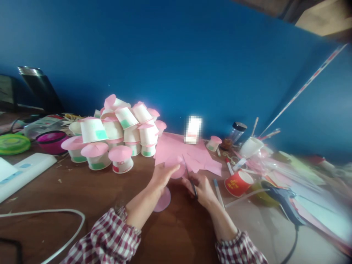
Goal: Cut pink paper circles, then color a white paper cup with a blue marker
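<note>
Brown tabletop (82, 187); scissors (193, 184), blades toward blue wall (170, 58).

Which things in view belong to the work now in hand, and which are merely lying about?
Belong:
scissors, in the right hand
pink piece, in the left hand
pink circle
pink paper
probably the pink-topped cups

Apparently lying about:
black bottle
white cable
green disc

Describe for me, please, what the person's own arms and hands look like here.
The left sleeve and right sleeve have a dark purplish-red and white check, and both end short of the wrists; the left cuff looks gathered. The left hand and right hand wear no gloves.
</note>
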